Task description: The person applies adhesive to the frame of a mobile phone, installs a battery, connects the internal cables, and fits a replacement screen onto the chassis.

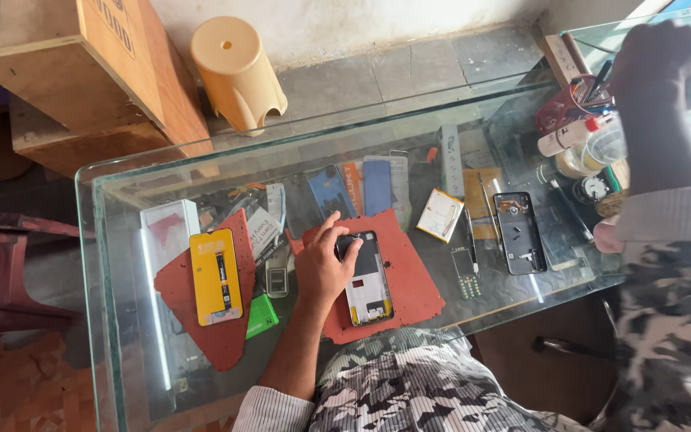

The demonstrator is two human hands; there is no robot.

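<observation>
I see my left hand (323, 260) resting on the upper left corner of an opened phone (365, 278), fingers curled loosely over its top edge and thumb pressed against the near side, so it is pinning or gripping the phone rather than lying slack. The phone lies back-off and face down on a red mat (409, 292) on the glass table (113, 240), its long axis running away from me toward the wall, tilted slightly to the left at the far end. The bare circuit end sits at the bottom, nearest my body, and the hand covers the far end, so the rest of the phone stretches down and to the right of the fingers. My right hand (657, 60) is raised well apart, up at the far right corner over a cluster of bottles and a red tool cup (565, 108); it looks closed into a loose fist, though I cannot tell whether it holds anything. The left hand is plainly the nearer one to the phone. Between the two hands lie a white battery (440, 214), a pair of tweezers (471, 232) and a black phone frame (519, 232). To the left, on a second red mat (193, 320), sits a yellow screen part (216, 276).
</observation>
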